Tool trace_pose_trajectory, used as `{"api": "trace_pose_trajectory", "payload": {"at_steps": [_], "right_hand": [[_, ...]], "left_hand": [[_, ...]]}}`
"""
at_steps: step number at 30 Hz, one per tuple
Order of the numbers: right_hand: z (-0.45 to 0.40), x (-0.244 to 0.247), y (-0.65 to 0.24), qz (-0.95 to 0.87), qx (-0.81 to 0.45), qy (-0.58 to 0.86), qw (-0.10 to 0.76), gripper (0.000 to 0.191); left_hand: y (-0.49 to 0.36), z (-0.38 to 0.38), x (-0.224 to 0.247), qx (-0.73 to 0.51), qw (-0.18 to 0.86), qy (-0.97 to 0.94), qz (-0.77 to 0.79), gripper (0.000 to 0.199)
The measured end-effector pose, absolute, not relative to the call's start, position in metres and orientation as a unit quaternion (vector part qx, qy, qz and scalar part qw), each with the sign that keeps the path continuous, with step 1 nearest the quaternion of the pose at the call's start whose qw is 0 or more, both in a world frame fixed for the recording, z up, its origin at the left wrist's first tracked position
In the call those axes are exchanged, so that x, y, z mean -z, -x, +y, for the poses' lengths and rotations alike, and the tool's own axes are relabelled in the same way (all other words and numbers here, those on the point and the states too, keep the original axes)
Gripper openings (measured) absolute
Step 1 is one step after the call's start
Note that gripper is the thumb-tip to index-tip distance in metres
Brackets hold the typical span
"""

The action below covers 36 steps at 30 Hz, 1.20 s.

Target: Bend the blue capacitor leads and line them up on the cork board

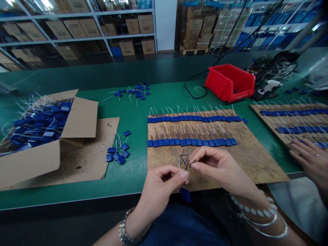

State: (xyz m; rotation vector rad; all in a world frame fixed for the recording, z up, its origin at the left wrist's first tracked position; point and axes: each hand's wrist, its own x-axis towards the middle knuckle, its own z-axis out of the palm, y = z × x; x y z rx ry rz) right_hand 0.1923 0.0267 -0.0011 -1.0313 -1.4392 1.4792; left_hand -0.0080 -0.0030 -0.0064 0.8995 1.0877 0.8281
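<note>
I see my left hand (164, 182) pinching a small blue part (185, 194) by its thin wire legs, the part hanging just under my thumb at the near edge of the green table (133, 102). My right hand (217, 167) pinches the upper ends of those wires (183, 160) between thumb and forefinger. Both hands sit over the near side of a brown board (251, 160), which carries two rows of blue parts (192, 141) farther away. A small pile of parts (118, 152) lies to the left, and an open cardboard box (77, 119) full of them stands at the far left. A red bin (230, 82) sits far right. Another person's hand (310, 159) rests on a second board at the right.
</note>
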Motion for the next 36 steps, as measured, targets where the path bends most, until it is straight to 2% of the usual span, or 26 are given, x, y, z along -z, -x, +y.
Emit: {"api": "trace_pose_trajectory", "payload": {"at_steps": [8,30,36], "right_hand": [[0.034,-0.001,-0.187,-0.486,-0.622,0.378,0.483,0.009],[0.036,-0.015,-0.174,-0.526,-0.623,0.369,0.446,0.009],[0.037,-0.014,-0.173,-0.507,-0.619,0.376,0.467,0.009]], "left_hand": [[0.004,-0.006,0.007,-0.341,0.701,-0.406,0.476,0.035],[0.005,-0.008,0.006,-0.338,0.704,-0.405,0.476,0.035],[0.005,-0.007,0.007,-0.340,0.705,-0.401,0.476,0.033]]}}
